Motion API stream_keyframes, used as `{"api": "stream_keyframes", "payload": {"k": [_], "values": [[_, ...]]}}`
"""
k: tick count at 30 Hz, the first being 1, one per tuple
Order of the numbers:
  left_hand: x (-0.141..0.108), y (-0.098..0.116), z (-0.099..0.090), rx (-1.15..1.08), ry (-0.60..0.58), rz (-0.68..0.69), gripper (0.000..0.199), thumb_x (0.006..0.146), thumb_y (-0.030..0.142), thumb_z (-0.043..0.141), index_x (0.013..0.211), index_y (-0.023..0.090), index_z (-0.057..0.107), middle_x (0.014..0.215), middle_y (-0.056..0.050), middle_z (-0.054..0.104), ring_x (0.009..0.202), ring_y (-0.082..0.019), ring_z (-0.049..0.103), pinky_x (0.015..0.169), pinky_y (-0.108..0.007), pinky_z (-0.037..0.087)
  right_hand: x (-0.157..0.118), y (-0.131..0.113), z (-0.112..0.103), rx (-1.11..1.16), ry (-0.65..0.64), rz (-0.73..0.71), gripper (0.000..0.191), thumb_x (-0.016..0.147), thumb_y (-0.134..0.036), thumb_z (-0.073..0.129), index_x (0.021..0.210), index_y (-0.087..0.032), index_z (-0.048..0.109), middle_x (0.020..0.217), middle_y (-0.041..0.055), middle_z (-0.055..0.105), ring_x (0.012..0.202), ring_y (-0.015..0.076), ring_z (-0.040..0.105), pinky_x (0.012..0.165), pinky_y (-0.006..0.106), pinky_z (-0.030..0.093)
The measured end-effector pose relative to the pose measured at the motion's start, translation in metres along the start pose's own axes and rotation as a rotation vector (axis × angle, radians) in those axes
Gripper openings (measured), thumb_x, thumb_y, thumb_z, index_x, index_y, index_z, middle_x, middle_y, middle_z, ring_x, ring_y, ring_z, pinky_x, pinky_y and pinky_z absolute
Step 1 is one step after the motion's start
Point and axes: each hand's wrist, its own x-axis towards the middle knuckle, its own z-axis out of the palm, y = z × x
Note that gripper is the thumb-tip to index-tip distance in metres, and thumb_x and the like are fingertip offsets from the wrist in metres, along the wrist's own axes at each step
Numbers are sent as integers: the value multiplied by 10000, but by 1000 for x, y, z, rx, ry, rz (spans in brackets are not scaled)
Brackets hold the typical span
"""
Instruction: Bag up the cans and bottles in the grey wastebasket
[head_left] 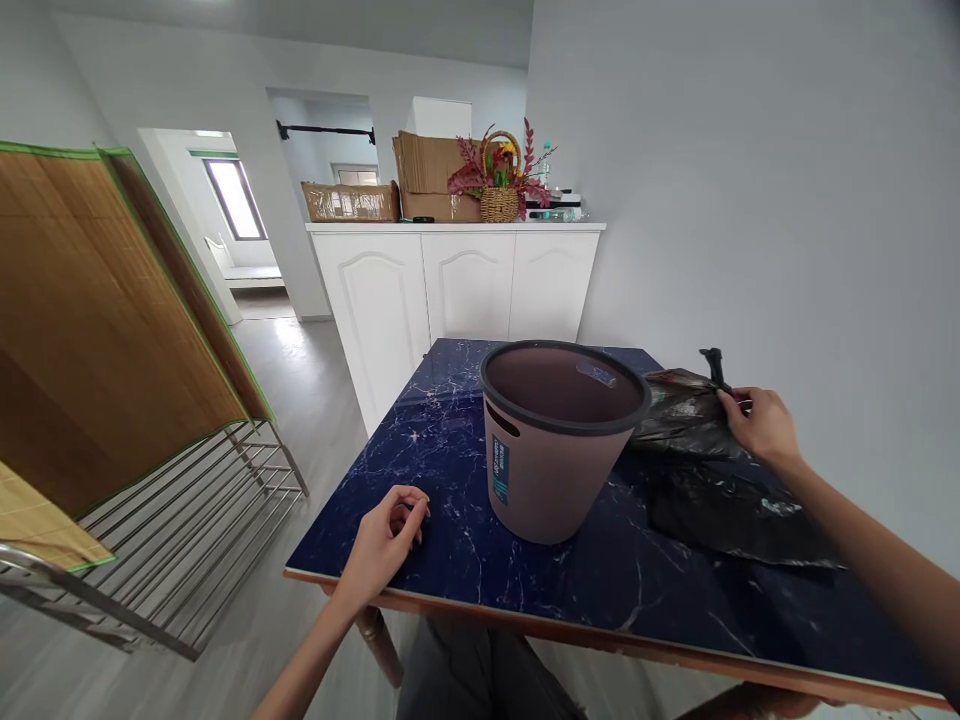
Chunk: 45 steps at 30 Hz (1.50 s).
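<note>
A brownish-pink bin (551, 485) with a dark rim and a side handle slot stands upright on the blue marbled table (442, 560). Its inside shows no liner. Right of it, my right hand (761, 425) pinches the knotted top of a filled black plastic bag (686, 410), which touches the far right side of the bin. Another black plastic bag (731, 515) lies flat in front of that one. My left hand (390, 535) rests by the table's near left edge, fingers curled together with nothing visible in them, left of the bin.
Behind the table stands a white cabinet (469, 285) carrying cardboard boxes (431, 175), a flower basket (499, 203) and bottles. A metal rack (202, 520) with bamboo mats (112, 310) is at the left. A wall borders the right side.
</note>
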Motion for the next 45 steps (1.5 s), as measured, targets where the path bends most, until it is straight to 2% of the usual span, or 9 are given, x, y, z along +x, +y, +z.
{"api": "stream_keyframes", "payload": {"k": [3, 7, 11, 13, 16, 20, 26, 33, 45], "values": [[0, -3, 0, 4, 0, 9, 389, 1020, 590, 586, 1090, 212, 647, 901, -21, 678, 674, -159, 634, 641, -283, 507, -11, -2, -7, -34, -21, -40, 405, 982, -454, 571, 1080, -84, 704, 997, 197, 675, 992, 282, 584, 925, 406, 441], [0, -2, 0, 8, 2, 26, 375, 1021, 572, 587, 1083, 208, 654, 897, -25, 693, 674, -159, 639, 659, -288, 510, -48, -19, -27, -78, 88, -115, 636, 977, -481, 560, 1433, -37, 575, 1408, 301, 577, 1358, 323, 501, 1130, 413, 385], [-1, 3, -1, 11, 2, 51, 353, 1014, 554, 596, 1049, 210, 662, 861, -14, 695, 661, -157, 635, 680, -292, 517, -108, -29, -40, -131, 152, -223, 572, 989, -464, 532, 1421, -95, 597, 1460, 276, 553, 1432, 370, 483, 1193, 486, 389], [-2, 4, -1, 8, 2, 57, 353, 1009, 555, 600, 1044, 210, 661, 861, -14, 697, 664, -158, 634, 685, -293, 520, -143, -26, -37, -154, 96, -266, 576, 985, -525, 526, 1379, -118, 629, 1526, 285, 485, 1444, 413, 486, 1163, 544, 435], [-3, 3, -1, 1, 2, 65, 360, 1010, 561, 596, 1056, 208, 656, 869, -16, 701, 674, -161, 637, 685, -294, 520, -194, -14, -22, -221, -72, -237, 782, 976, -708, 447, 1434, -93, 599, 1617, 315, 382, 1486, 497, 435, 1130, 641, 455], [-3, -1, -2, -22, -2, 71, 366, 1016, 564, 590, 1065, 207, 652, 865, -20, 708, 673, -163, 632, 679, -295, 521, -236, 1, -2, -294, -214, -168, 837, 1015, -744, 255, 1497, -138, 576, 1595, 246, 500, 1524, 490, 409, 1184, 713, 373], [-4, 2, -2, -55, 14, 80, 371, 1006, 575, 601, 1052, 211, 655, 848, -16, 703, 654, -159, 628, 666, -295, 524, -241, -1, -7, -233, -226, -256, 732, 1045, -708, 277, 1454, -200, 608, 1545, 165, 600, 1488, 402, 505, 1224, 635, 388], [-3, 4, 0, -132, 13, 53, 411, 974, 605, 643, 1055, 202, 658, 856, -25, 705, 663, -160, 635, 641, -288, 519, -237, -13, -21, -142, -225, -255, 625, 1042, -699, 345, 1338, -227, 630, 1445, 143, 671, 1332, 387, 642, 1127, 582, 503], [-1, -1, 0, -130, -9, 62, 422, 986, 599, 633, 1076, 187, 651, 877, -41, 718, 686, -158, 648, 627, -273, 524, -238, -18, -27, -93, -240, -226, 473, 1044, -590, 388, 1222, -227, 632, 1386, 139, 708, 1230, 373, 705, 1020, 547, 564]]}}
